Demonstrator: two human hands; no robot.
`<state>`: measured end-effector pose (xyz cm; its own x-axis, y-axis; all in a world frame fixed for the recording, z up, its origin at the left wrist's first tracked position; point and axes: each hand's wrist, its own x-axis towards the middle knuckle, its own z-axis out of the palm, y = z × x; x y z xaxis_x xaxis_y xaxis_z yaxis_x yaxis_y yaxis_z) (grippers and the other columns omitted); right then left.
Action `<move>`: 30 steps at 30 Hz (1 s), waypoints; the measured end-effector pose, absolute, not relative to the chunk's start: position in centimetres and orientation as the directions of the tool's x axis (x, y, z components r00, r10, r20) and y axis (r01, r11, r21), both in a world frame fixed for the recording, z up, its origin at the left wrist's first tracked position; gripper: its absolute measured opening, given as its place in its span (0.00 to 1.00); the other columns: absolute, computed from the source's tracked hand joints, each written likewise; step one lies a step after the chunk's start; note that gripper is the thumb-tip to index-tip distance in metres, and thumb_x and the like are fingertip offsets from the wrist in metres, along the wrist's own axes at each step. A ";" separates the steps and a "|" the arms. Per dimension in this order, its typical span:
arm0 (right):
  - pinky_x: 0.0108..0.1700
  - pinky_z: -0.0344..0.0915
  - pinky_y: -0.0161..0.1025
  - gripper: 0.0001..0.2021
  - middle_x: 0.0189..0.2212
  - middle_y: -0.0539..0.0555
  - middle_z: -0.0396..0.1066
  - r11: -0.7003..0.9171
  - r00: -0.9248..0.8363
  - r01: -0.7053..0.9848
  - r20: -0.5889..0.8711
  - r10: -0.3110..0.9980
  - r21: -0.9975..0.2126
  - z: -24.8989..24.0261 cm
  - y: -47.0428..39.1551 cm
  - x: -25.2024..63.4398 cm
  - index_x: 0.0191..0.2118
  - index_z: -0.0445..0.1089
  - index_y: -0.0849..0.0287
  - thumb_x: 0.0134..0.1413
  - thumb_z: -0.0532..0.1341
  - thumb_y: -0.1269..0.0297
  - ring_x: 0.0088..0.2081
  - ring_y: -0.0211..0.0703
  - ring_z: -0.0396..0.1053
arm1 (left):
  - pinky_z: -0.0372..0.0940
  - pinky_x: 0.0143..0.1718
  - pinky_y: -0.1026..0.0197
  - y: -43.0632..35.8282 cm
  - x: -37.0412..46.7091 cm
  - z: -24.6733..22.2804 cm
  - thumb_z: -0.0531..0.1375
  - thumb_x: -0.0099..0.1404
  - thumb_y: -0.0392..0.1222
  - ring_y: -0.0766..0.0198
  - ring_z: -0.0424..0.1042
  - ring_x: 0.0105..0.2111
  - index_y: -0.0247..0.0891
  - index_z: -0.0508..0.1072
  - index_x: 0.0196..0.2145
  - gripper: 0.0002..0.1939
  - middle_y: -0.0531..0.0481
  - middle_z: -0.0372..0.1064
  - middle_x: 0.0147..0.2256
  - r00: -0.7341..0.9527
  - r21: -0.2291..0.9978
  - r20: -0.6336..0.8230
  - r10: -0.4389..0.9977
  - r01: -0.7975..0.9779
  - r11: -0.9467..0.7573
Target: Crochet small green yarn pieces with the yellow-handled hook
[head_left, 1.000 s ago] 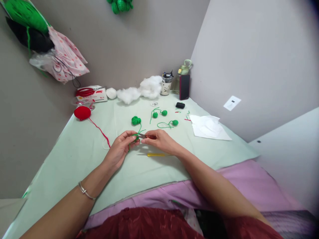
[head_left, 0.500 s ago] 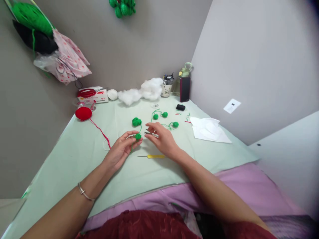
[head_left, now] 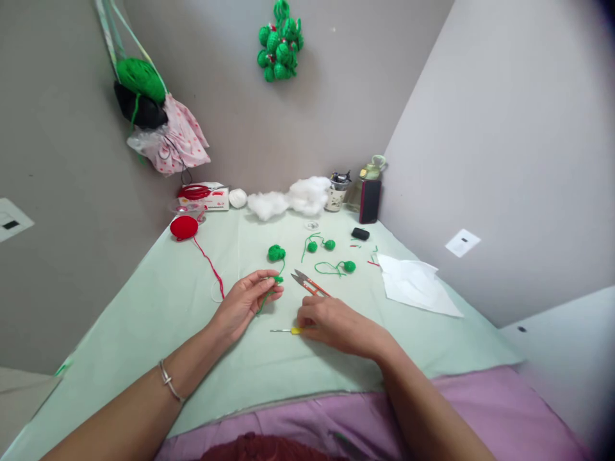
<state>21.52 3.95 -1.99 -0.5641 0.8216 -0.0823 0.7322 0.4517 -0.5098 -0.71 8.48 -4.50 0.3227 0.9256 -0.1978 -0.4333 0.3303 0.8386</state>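
Between its thumb and fingers, my left hand [head_left: 250, 299] pinches a small green crochet piece [head_left: 278, 280], with a yarn tail hanging below. My right hand [head_left: 331, 322] is over the yellow-handled crochet hook [head_left: 295, 331], fingers closed around its handle; the metal tip points left. Orange thread snips [head_left: 310, 283] lie on the cloth just beyond my right hand. A strand runs from the held piece toward the green yarn ball [head_left: 276, 253]. Small green crochet balls [head_left: 349, 266] with yarn tails lie farther right.
At the left is red yarn [head_left: 184, 227] with a trailing strand. White stuffing [head_left: 310, 195], a pen cup [head_left: 336, 195], a phone [head_left: 369, 200] and a bottle [head_left: 376, 168] stand along the back. White paper [head_left: 416, 285] lies right, near a black case [head_left: 360, 234].
My right hand has let go of the snips, which now lie on the cloth, and has moved nearer to me onto the hook. The head view has tilted up.
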 end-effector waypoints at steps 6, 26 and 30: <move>0.37 0.61 0.37 0.08 0.28 0.49 0.74 0.351 -0.496 0.685 -0.055 0.867 -0.639 0.5 4.3 21.0 0.36 0.70 0.55 0.66 0.54 0.70 0.29 0.39 0.68 | 0.77 0.44 0.64 8.2 -0.9 -4.2 0.71 0.61 0.31 0.63 0.81 0.37 0.34 0.83 0.42 0.10 0.45 0.81 0.38 0.330 0.849 -0.194 0.924 -0.415 0.326; 0.31 0.46 0.37 0.12 0.23 0.43 0.53 0.093 -0.185 0.360 0.027 0.982 -0.928 -1.8 7.3 17.1 0.25 0.62 0.56 0.51 0.63 0.59 0.28 0.36 0.50 | 0.70 0.37 0.63 8.2 -1.1 -5.0 0.76 0.56 0.45 0.66 0.72 0.28 0.39 0.80 0.35 0.13 0.54 0.74 0.29 0.309 0.923 -0.125 0.943 -0.313 0.225; 0.28 0.46 0.36 0.12 0.21 0.44 0.58 -0.030 -0.274 0.215 -0.090 0.957 -0.976 -1.9 7.7 17.2 0.25 0.65 0.57 0.50 0.61 0.55 0.24 0.34 0.48 | 0.70 0.38 0.62 8.1 -1.1 -4.7 0.75 0.57 0.47 0.65 0.72 0.29 0.37 0.80 0.34 0.13 0.50 0.77 0.31 0.375 0.914 -0.122 0.919 -0.319 0.251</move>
<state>17.22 7.72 -1.89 -0.2744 0.9574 -0.0901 0.2150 -0.0303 -0.9762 -1.13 8.11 -4.69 0.3751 0.9189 -0.1219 -0.3185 0.2513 0.9140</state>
